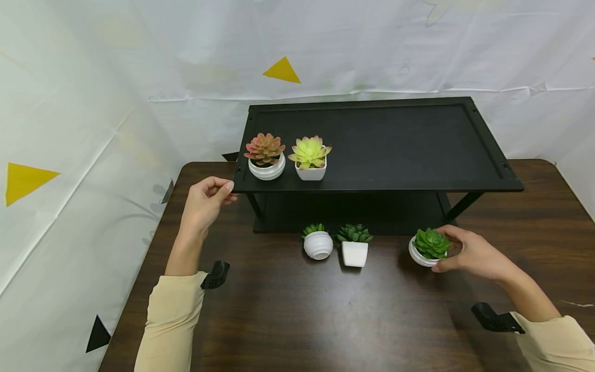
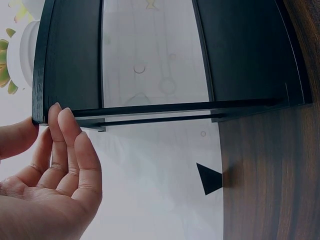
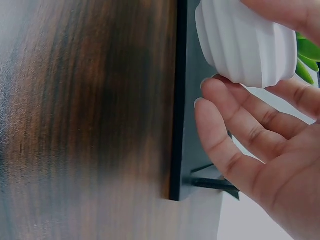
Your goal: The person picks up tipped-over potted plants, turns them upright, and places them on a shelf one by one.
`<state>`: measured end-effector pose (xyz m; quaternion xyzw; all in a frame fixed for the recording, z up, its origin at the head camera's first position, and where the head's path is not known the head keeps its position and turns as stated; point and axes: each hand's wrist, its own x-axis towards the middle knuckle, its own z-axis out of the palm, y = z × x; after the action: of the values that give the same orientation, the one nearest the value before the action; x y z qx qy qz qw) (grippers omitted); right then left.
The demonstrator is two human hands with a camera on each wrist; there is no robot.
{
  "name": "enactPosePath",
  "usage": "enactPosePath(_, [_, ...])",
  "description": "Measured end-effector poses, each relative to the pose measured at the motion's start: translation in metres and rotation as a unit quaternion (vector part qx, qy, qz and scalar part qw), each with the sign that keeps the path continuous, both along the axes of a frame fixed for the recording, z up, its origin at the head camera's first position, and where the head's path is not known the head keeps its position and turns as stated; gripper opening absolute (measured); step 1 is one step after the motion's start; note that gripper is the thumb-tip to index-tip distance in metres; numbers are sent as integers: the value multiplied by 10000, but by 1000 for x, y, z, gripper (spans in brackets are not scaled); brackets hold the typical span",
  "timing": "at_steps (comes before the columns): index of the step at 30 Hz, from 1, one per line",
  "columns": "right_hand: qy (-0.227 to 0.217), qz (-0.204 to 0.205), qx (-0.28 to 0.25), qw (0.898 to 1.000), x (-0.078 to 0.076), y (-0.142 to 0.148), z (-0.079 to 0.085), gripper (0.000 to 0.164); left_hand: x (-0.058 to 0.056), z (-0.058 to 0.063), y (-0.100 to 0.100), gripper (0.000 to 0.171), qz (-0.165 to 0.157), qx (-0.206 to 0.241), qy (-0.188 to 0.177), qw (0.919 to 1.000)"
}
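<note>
My left hand (image 1: 204,201) pinches the front left corner of the black two-tier shelf (image 1: 395,144), thumb on top and fingers beneath; the left wrist view shows the fingertips (image 2: 65,117) at that corner. At the right, my right hand (image 1: 469,250) grips a green succulent (image 1: 431,244) in a round white ribbed pot (image 3: 245,45), its thumb and fingers around the pot's sides. On the shelf's top board, at the left, stand a reddish succulent (image 1: 265,150) in a round white pot and a yellow-green succulent (image 1: 310,153) in a square white pot.
Two more potted succulents are on the dark wooden table (image 1: 297,320) before the shelf: one in a round white pot (image 1: 318,245), one in a square white pot (image 1: 355,254). A white patterned curtain (image 1: 372,51) hangs behind the shelf and along the left.
</note>
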<state>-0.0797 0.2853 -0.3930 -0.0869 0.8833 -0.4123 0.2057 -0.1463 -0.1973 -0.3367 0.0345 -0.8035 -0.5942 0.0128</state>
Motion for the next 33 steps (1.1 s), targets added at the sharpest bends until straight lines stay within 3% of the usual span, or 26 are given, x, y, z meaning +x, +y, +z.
enactPosePath(33, [130, 106, -127, 9998, 1, -19, 48, 64, 0, 1, 1, 21, 28, -26, 63, 10000])
